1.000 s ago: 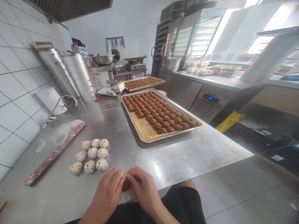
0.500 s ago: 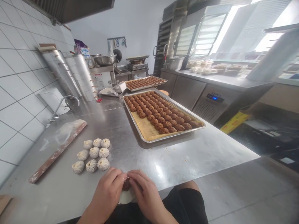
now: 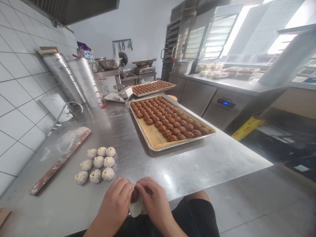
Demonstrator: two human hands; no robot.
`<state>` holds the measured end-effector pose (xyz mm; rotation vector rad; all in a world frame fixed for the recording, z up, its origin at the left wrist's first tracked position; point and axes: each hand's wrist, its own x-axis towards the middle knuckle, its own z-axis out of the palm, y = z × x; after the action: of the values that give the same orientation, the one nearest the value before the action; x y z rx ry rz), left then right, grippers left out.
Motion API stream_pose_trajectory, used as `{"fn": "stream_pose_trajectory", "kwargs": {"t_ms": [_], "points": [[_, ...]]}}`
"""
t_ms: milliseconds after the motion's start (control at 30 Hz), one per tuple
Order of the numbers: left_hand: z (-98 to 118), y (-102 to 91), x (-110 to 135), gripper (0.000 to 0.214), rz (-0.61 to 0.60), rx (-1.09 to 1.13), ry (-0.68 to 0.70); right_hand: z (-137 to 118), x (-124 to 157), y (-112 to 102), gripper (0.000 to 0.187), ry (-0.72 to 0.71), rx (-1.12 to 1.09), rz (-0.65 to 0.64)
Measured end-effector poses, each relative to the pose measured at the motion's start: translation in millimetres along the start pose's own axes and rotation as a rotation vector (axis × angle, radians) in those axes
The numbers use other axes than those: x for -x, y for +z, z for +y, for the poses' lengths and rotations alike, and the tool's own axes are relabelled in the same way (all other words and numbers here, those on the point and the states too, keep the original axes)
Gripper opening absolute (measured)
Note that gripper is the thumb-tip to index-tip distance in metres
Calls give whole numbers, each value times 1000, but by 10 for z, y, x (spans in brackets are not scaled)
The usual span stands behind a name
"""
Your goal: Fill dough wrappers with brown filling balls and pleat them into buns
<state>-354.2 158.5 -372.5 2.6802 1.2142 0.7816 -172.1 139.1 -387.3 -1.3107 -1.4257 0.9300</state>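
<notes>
Between my two hands, at the table's near edge, is a pale dough wrapper [image 3: 136,208] around a brown ball of filling [image 3: 134,195]. My left hand [image 3: 115,200] pinches the wrapper's rim from the left. From the right, my right hand [image 3: 153,199] pinches the same rim, its thumb and fingertips close to those of the left. The lower part of the wrapper hangs loose below the filling. Just beyond my left hand stand several pleated buns [image 3: 98,162] in rows on the steel table [image 3: 59,204].
A large tray [image 3: 158,149] of brown filling balls lies ahead, with a second tray [image 3: 154,89] behind it. A floured wooden board [image 3: 59,161] and plastic sheet lie at left. Near the tiled wall are a faucet [image 3: 66,107] and tall metal cylinders [image 3: 84,84].
My fingertips have shifted slightly along the wrapper's rim, and the wrapper's loose part now hangs a little lower and narrower. My view has moved slightly.
</notes>
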Motion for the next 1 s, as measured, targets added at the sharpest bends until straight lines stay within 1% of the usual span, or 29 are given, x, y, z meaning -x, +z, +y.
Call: {"fn": "stream_pose_trajectory", "kwargs": {"t_ms": [67, 167, 233, 300, 367, 433, 500, 567, 633, 667, 733, 767, 867, 933, 1000], "points": [[5, -30, -21, 18, -20, 19, 0, -28, 9, 6, 29, -23, -22, -48], [30, -76, -40, 20, -48, 61, -25, -29, 68, 6, 26, -110, 8, -109], [65, -70, -36, 18, -14, 107, -85, -2, 101, -3, 22, -96, 41, -100], [102, -26, -23, 17, 49, 122, -113, 22, 106, -15, 17, -38, 54, -69], [124, 32, -11, 18, 99, 79, -75, 24, 84, -25, 15, -2, 45, -49], [122, 68, -6, 19, 104, 21, -13, 0, 52, -30, 19, 10, 29, -28], [102, 61, -12, 20, 70, -9, 19, -38, 32, -25, 25, 27, 14, 1], [78, 18, -27, 20, 0, -17, 30, -66, 37, -10, 28, 29, -9, 6], [59, -30, -44, 25, -59, -28, 51, -64, 69, 7, 28, -16, -30, -34], [53, -47, -51, 26, -69, -34, 59, -50, 89, 12, 26, -53, -29, -60], [49, -53, -60, 18, -40, -41, 67, -8, 121, 11, 23, -113, 3, -83], [50, -45, -62, 16, -16, -41, 65, 11, 127, 5, 21, -119, 25, -74], [60, -3, -67, 18, 21, -50, 65, 21, 96, -22, 18, -38, 46, -20], [70, 10, -70, 18, 22, -51, 63, -15, 58, -28, 23, 23, 19, 0], [78, 0, -72, 15, 4, -27, 55, -55, 43, -18, 26, 40, -9, 6]]}}
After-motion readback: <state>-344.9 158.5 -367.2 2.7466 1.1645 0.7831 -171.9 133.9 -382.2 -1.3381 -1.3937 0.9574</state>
